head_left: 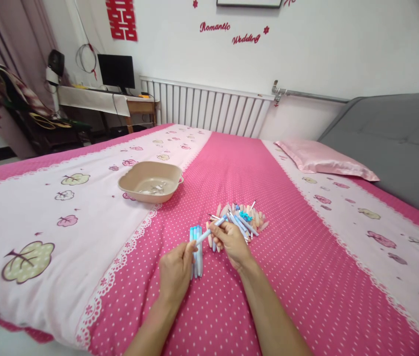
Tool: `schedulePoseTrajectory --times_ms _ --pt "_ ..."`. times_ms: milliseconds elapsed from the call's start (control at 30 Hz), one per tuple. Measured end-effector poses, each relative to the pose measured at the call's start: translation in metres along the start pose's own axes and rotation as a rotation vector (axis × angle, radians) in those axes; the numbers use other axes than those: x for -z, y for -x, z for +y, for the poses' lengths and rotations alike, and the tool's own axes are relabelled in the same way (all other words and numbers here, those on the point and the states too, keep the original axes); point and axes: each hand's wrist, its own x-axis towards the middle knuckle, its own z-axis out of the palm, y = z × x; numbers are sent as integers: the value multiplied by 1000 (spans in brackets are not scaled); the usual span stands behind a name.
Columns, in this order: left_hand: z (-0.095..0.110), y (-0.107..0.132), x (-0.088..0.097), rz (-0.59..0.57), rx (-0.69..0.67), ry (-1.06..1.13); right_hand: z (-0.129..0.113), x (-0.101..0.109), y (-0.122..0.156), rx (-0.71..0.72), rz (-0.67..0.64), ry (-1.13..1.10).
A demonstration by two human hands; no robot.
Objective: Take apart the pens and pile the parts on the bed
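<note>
My left hand (175, 271) and my right hand (232, 241) together pinch one blue and white pen (209, 230), held slantwise just above the pink dotted bedspread (291, 277). The left fingers close on its lower end, the right fingers on its upper end. Under the pen, a short row of blue pens (196, 247) lies side by side on the spread. Just beyond my right hand sits a loose pile of pens and pale caps (244, 217).
A beige plastic basin (150, 181) with a few small clear bits inside stands on the bed at the left. A pink pillow (322, 159) lies at the far right by a grey headboard (398, 138). A radiator (209, 106) and desk with monitor (116, 71) line the far wall.
</note>
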Motion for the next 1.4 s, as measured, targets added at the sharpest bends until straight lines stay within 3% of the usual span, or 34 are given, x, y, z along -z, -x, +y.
schedulePoseTrajectory --times_ms 267,567,700,933,1167,1400 --pt "2 -1 2 -41 188 273 -5 -3 3 8 -68 -87" --pt "4 -1 0 97 -54 152 -7 2 1 -7 -4 -178" --pt "5 0 2 43 -58 84 -8 2 1 -10 -3 -188" --pt "3 0 2 1 67 103 -7 1 1 -17 -6 -196" --pt "4 0 -2 110 -46 154 -6 2 0 -11 -2 -202" --pt "5 0 0 89 -63 112 -7 2 1 -12 -3 -201"
